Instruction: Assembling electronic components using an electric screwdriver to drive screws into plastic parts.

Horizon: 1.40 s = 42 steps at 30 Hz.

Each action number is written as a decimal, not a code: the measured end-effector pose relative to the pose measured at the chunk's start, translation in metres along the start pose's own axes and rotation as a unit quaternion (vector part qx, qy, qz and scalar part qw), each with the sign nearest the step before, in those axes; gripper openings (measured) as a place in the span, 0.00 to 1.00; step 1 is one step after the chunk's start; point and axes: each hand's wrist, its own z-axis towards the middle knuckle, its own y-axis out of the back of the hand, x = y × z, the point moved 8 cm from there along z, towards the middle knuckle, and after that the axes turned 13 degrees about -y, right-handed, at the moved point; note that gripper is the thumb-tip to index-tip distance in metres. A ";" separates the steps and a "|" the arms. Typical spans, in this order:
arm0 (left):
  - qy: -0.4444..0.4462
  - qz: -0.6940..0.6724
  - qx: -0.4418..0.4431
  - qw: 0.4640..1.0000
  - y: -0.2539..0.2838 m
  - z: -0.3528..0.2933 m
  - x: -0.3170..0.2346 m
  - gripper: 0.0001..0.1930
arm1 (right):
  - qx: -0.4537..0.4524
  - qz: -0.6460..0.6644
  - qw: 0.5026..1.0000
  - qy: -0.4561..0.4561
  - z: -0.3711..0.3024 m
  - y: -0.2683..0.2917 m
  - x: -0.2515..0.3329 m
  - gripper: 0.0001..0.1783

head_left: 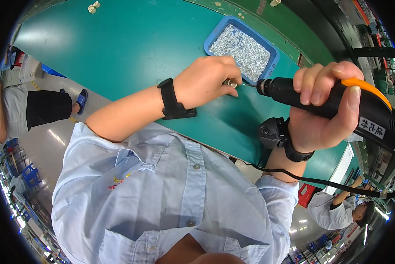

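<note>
My right hand [323, 103] is wrapped round a black electric screwdriver [285, 89] with an orange lever, held level over the bench. Its thin bit points left, toward my left hand [210, 79]. Between the thumb and fingers of that hand is a small round metallic part [231, 82], mostly hidden by the fingers. The bit's tip reaches close to this part; whether they touch I cannot tell. Just beyond both hands sits a blue tray [216, 31] full of small silvery screws [241, 49].
The hands are above a green workbench [131, 48]. Small cream-coloured parts [93, 7] lie at its far left. A black cable [320, 179] runs across at the right. One person [338, 211] is at the lower right, another person [17, 110] stands at the left.
</note>
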 end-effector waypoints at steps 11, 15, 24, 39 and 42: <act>-0.035 -0.196 0.012 0.980 -0.011 -0.002 0.017 0.13 | 0.004 -0.061 0.997 -0.043 -0.001 -0.013 -0.021 0.16; 0.014 -0.217 0.001 0.976 -0.013 -0.003 0.021 0.13 | 0.003 -0.089 0.995 -0.048 -0.002 -0.015 -0.025 0.16; 0.010 -0.185 -0.005 0.983 -0.013 -0.002 0.020 0.13 | -0.012 -0.115 0.992 -0.057 -0.002 -0.015 -0.033 0.15; 0.034 -0.191 -0.005 0.981 -0.011 -0.004 0.018 0.13 | 0.011 -0.078 0.996 -0.051 0.001 -0.021 -0.037 0.12; 0.028 -0.192 -0.003 0.981 -0.010 -0.002 0.019 0.12 | 0.026 -0.089 0.994 -0.055 0.006 -0.025 -0.039 0.11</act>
